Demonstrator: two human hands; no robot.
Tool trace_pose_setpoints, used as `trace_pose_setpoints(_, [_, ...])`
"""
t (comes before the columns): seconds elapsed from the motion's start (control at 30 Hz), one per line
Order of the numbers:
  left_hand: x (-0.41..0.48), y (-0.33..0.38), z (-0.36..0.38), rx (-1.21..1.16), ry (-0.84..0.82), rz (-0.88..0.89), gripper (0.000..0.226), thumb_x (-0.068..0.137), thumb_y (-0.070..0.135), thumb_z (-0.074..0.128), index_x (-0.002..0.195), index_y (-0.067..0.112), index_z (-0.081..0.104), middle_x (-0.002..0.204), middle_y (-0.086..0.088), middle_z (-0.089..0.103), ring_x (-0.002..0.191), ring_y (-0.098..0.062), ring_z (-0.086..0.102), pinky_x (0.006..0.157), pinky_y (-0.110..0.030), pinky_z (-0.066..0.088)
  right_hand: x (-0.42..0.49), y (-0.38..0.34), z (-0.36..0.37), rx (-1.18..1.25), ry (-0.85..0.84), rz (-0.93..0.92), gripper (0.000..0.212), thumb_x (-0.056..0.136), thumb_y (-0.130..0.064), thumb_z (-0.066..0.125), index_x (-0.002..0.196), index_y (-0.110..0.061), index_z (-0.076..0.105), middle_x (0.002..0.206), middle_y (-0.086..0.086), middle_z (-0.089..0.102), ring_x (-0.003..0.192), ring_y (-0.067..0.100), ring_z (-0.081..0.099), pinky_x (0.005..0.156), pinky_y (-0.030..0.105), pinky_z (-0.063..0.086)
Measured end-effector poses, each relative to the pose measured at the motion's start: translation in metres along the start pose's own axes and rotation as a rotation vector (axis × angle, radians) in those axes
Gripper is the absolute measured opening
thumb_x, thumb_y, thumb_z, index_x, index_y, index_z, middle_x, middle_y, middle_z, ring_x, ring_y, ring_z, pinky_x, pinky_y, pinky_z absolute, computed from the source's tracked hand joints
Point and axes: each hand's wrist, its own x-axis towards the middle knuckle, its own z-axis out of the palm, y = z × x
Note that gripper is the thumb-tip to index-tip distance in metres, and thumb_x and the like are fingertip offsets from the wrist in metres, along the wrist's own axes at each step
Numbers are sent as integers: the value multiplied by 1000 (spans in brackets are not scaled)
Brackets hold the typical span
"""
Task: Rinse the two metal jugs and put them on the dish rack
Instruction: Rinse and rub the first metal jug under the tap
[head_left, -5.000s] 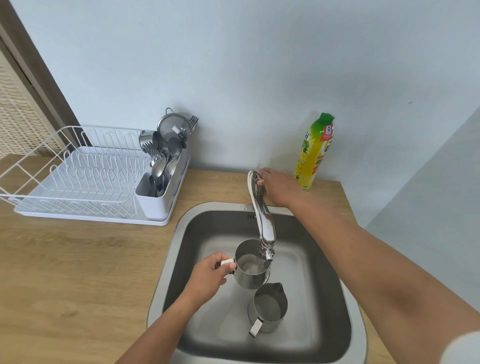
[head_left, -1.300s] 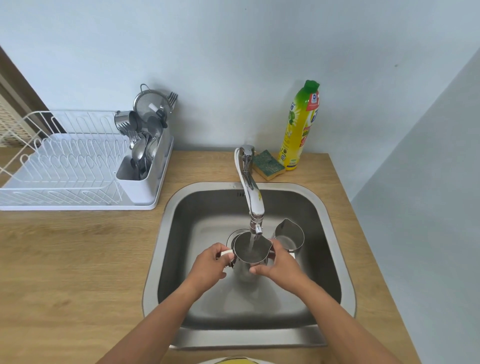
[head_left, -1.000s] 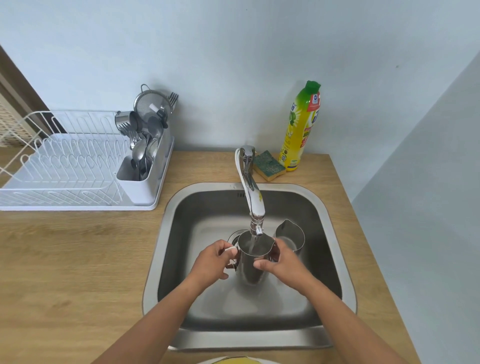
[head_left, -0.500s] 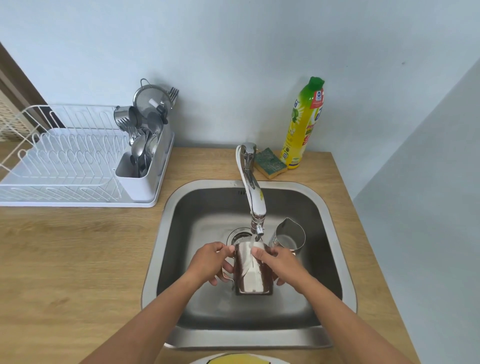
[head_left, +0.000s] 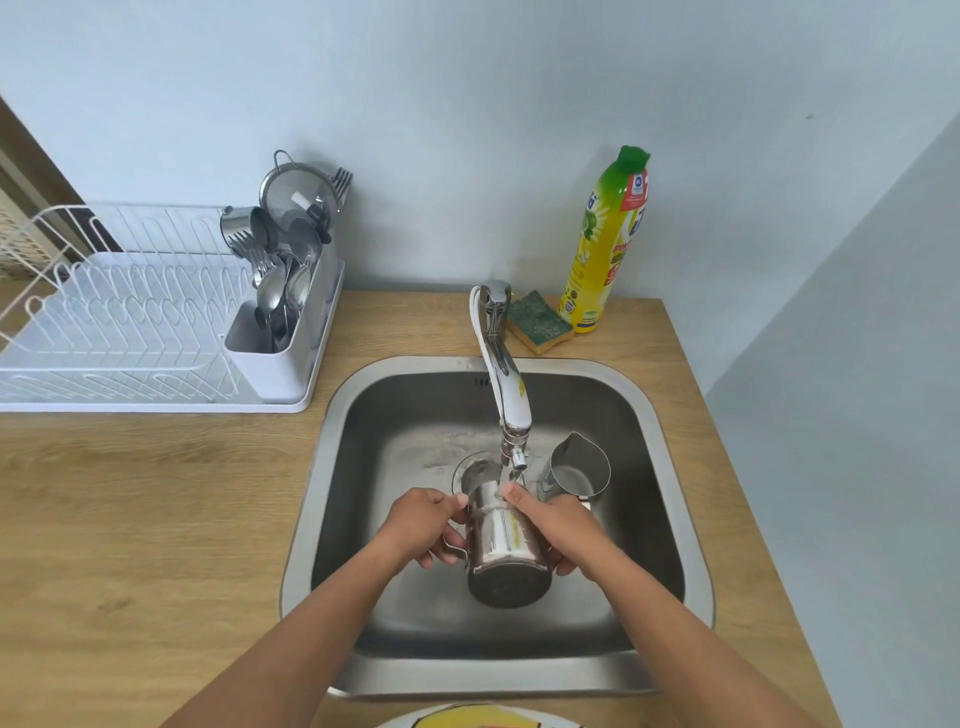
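One metal jug (head_left: 503, 545) is tipped over in the sink (head_left: 670, 525), its mouth pointing away toward the drain and its base toward me, under the tap (head_left: 506, 395) with water running. My left hand (head_left: 423, 527) grips its handle side, and my right hand (head_left: 553, 527) grips its body from the right. The second metal jug (head_left: 576, 470) stands upright in the sink just right of the tap spout. The white dish rack (head_left: 130, 322) sits on the counter at the left.
A cutlery holder (head_left: 280, 332) full of spoons, forks and a strainer stands at the rack's right end. A green sponge (head_left: 537, 322) and a yellow dish soap bottle (head_left: 608, 244) sit behind the sink. A wall closes in on the right.
The jug was upright filling under the tap; both hands have tipped it forward, so its base now faces me and its mouth points to the drain. The second jug has not moved.
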Motion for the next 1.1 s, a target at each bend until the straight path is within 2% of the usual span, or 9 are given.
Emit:
trace_pose_setpoints(0.1, [1, -1, -2, -28, -31, 6, 33, 98, 37, 52, 102, 7, 64, 73, -11, 74, 56, -26, 69, 41, -24, 46, 0, 3, 0, 7, 1, -63, 73, 65, -83, 56, 99, -19, 64, 92, -1, 73, 77, 20, 71, 55, 31, 58])
trace_pose_setpoints(0.2, [2, -5, -3, -94, -102, 7, 30, 100, 34, 51, 104, 5, 60, 85, -15, 73, 65, -27, 69, 52, -33, 58, -7, 3, 0, 34, 30, -151, 61, 69, -68, 71, 113, -28, 55, 106, -9, 66, 91, 12, 65, 70, 34, 60])
trace_pose_setpoints(0.3, [5, -11, -1, -125, -174, -1, 22, 101, 30, 50, 99, 9, 55, 94, -15, 69, 72, -25, 66, 68, -39, 60, -17, 3, -4, -50, 79, -213, 74, 70, -61, 76, 131, -28, 49, 111, -9, 64, 101, 13, 61, 85, 27, 47])
trace_pose_setpoints(0.43, [3, -16, 5, -116, -233, -10, 14, 102, 24, 48, 99, 12, 54, 103, -13, 62, 79, -26, 66, 72, -39, 60, -22, 7, -6, -191, 125, -260, 87, 61, -65, 77, 136, -38, 42, 125, -8, 65, 118, 19, 60, 100, 36, 48])
trace_pose_setpoints(0.6, [2, -19, 10, -187, -238, 33, 7, 100, 18, 53, 98, 12, 55, 98, -11, 63, 87, -23, 68, 70, -33, 61, -30, 9, -9, -251, 153, -353, 84, 64, -52, 82, 136, -37, 40, 123, -9, 63, 113, 16, 61, 97, 33, 49])
trace_pose_setpoints(0.8, [1, -19, 8, -265, -147, 153, 7, 95, 12, 62, 89, 13, 57, 88, -2, 61, 85, -15, 60, 75, -29, 59, -27, 15, -5, -175, 152, -449, 76, 66, -34, 86, 123, -39, 37, 117, -13, 60, 105, 9, 61, 92, 29, 51])
trace_pose_setpoints(0.9, [-3, -17, 6, -268, -76, 212, 9, 92, 8, 65, 85, 12, 61, 96, 0, 63, 86, -12, 58, 79, -30, 59, -26, 14, -4, -139, 146, -498, 71, 70, -28, 85, 119, -42, 35, 110, -17, 59, 100, 6, 62, 89, 28, 53])
trace_pose_setpoints(1.0, [-7, -13, 6, -228, 15, 268, 12, 89, 6, 68, 80, 13, 64, 112, 6, 68, 91, -14, 63, 81, -31, 56, -19, 13, -2, -99, 143, -516, 72, 72, -24, 84, 121, -43, 35, 114, -18, 59, 104, 5, 63, 93, 26, 51])
trace_pose_setpoints(1.1, [-11, -8, 2, -120, 120, 340, 13, 86, 11, 70, 76, 18, 66, 103, 15, 73, 87, -14, 66, 79, -31, 52, -11, 12, 3, -30, 126, -507, 74, 73, -20, 83, 127, -40, 35, 118, -19, 57, 109, 5, 61, 98, 23, 48])
